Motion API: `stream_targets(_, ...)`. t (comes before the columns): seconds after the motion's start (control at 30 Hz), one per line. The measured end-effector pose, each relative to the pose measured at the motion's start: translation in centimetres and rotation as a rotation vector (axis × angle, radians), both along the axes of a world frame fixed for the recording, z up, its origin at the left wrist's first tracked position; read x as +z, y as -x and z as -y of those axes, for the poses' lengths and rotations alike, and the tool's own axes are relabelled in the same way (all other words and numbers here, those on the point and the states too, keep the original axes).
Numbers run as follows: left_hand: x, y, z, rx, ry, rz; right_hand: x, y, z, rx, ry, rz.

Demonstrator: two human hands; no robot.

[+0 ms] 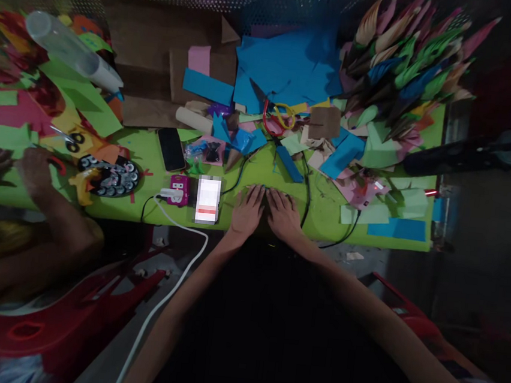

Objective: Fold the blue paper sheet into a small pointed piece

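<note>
My left hand (247, 210) and my right hand (284, 214) lie side by side, palms down, on a green sheet of paper (268, 188) at the front edge of the green table (325, 222). The fingers of both are stretched out and pressed flat on the paper; nothing is gripped. A black cable (306, 190) runs just right of my right hand. A white phone-like item (208, 199) lies left of my left hand.
Blue paper sheets (290, 65), scissors with red and yellow handles (278, 118), a black phone (171, 149), a pink power strip (178, 190) with a white cable and a heap of folded paper shapes (407, 67) crowd the table. Another person's hands (13, 168) work at the left.
</note>
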State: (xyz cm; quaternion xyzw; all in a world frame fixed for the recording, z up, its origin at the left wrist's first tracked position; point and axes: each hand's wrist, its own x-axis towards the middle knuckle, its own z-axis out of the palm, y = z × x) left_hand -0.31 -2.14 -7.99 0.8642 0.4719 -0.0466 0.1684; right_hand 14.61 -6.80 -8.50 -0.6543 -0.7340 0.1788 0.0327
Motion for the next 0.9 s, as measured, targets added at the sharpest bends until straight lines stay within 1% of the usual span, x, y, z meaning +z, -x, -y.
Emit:
stream_targets(0.3, 0.3, -0.3, -0.9, -0.014, -0.040, 0.036, 0.2, 0.0, -1.0, -0.031, 0.000, -0.004)
stream_targets(0.53, 0.5, -0.5, -1.6, -0.031, -0.041, 0.028, 0.2, -0.2, -1.7, -0.048, 0.002, -0.013)
stream_targets(0.7, 0.4, -0.2, -1.0, -0.032, -0.044, 0.025, 0.3, -0.2, -1.2, -0.043, -0.004, -0.028)
stream_targets(0.9, -0.2, 0.1, 0.0, -0.009, -0.002, 0.015, 0.2, 0.0, -0.2, -0.016, -0.004, -0.016)
